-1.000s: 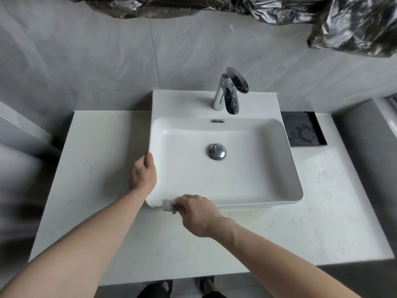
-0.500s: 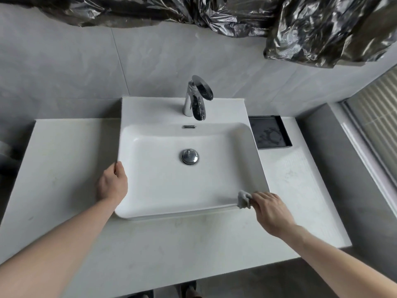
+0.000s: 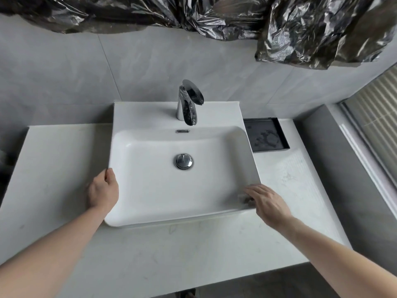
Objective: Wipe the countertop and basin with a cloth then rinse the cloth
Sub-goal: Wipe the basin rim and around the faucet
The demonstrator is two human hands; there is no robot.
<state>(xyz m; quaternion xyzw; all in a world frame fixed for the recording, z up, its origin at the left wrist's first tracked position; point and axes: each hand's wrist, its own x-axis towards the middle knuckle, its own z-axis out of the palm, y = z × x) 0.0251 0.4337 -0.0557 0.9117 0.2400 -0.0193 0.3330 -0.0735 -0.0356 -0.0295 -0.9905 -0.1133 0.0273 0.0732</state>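
Note:
A white rectangular basin (image 3: 154, 190) sits on a pale marble countertop (image 3: 193, 257). My left hand (image 3: 103, 191) grips the basin's left rim, thumb over the edge. My right hand (image 3: 267, 204) lies at the basin's front right corner. Its nearly straight fingers press a small whitish cloth (image 3: 243, 199) against the rim and inner wall there. Most of the cloth is hidden under the fingers.
A chrome faucet (image 3: 189, 104) stands at the basin's back, with a chrome drain plug (image 3: 183, 161) in the bowl. A black tray (image 3: 266, 136) lies on the counter to the right. Crumpled dark plastic sheeting (image 3: 300, 29) hangs above, and a window ledge (image 3: 365, 147) runs along the right.
My right hand slid the cloth along the basin's front rim from the left corner to the right corner, then up onto that corner. My left hand stayed on the left rim.

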